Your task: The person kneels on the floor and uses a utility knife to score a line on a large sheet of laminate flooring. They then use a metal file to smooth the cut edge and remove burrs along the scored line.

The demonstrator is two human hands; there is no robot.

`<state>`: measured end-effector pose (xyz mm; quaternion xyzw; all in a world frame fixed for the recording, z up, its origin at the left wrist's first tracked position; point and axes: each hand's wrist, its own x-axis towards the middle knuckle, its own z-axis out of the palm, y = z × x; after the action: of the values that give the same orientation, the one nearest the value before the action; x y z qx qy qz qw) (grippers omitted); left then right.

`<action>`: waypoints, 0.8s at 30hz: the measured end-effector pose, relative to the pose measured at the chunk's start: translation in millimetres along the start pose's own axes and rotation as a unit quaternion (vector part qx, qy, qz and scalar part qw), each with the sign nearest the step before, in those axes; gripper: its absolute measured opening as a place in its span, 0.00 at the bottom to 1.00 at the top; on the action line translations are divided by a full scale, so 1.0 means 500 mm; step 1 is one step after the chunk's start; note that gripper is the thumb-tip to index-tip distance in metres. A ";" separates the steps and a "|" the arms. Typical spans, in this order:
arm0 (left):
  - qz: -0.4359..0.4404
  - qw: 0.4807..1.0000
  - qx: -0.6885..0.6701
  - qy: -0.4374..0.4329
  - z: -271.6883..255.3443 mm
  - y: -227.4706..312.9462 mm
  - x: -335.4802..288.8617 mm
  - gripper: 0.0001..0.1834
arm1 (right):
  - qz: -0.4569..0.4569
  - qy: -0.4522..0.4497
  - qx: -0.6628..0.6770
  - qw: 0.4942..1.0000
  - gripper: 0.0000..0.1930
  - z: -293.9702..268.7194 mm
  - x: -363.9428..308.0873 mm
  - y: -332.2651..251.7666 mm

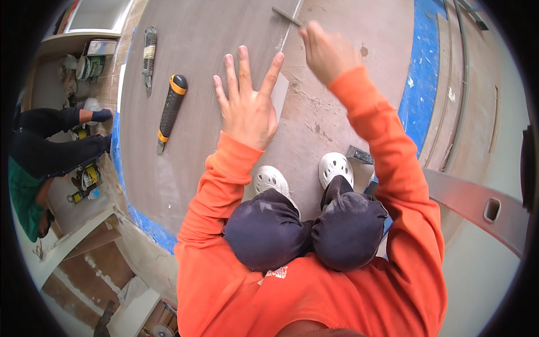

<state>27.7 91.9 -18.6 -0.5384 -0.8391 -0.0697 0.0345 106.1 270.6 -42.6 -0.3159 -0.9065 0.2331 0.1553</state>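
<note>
The biggest thing is the pale, dusty, pinkish-grey floor (382, 33), with rough marks and a small brown spot on it. On its left lies a big, flat, brown-grey sheet with fine lines (191, 121). The person sits or squats low in a bright orange top with long sleeves (337, 292) and dark blue-black trousers (266, 230). Far to the left is another person in a green top and black trousers (50, 137).

A shiny silver metal bar with an oval hole (466, 199) is on the right, near the right elbow. A bright blue strip (418, 84) runs along the right side of the floor. White rubbery shoes with holes (336, 168) are on the person's feet.

Now the hands: the left hand (247, 115) is spread wide over the sheet, near its right edge. The right hand (331, 53) is closed around a thin grey tool with a flat head (286, 17). The tool's head is at the sheet's edge, but one cannot tell if it touches.

A black and orange-yellow cutting knife (172, 109) lies on the sheet, left of the left hand. A slimmer grey cutting knife (149, 59) lies further up. A thin, pale grey flat piece (282, 92) pokes out beside the left hand. A small black block (359, 155) is near the right shoe
</note>
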 end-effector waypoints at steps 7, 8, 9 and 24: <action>-0.007 0.999 -0.045 0.016 0.006 -0.009 -0.010 0.46 | 0.034 -0.029 -0.008 0.999 0.15 0.006 -0.061 -0.024; -0.002 0.999 -0.044 0.019 0.007 -0.008 -0.010 0.46 | 0.026 -0.003 -0.014 1.000 0.15 0.006 -0.044 -0.016; 0.000 0.999 -0.042 0.020 0.007 -0.007 -0.008 0.46 | 0.016 0.021 -0.018 0.999 0.15 0.005 -0.017 -0.010; 0.013 0.999 -0.026 0.029 0.019 -0.020 -0.014 0.46 | -0.043 0.034 -0.032 0.998 0.13 0.021 -0.023 -0.008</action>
<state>22.0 82.8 -29.5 -0.5478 -0.8286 -0.1064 0.0462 108.3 256.9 -51.0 -0.2888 -0.9206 0.1858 0.1857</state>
